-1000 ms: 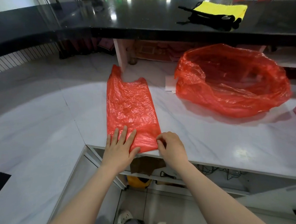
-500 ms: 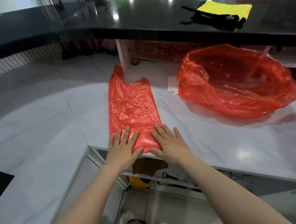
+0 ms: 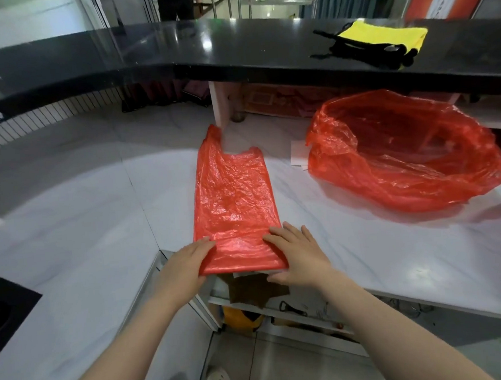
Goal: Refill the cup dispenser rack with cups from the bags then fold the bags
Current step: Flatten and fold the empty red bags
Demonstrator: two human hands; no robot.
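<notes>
Fingers of the left hand (image 3: 189, 261) curl under one near corner of a flattened red bag (image 3: 234, 203), while the right hand (image 3: 296, 253) lies with straight fingers on the opposite corner. The bag sits lengthwise at the edge of the white marble surface (image 3: 396, 253), handles away. Thin, crinkly and slippery, it likely folds best gripped at both corners. A second, open bag (image 3: 403, 152) waits well apart.
</notes>
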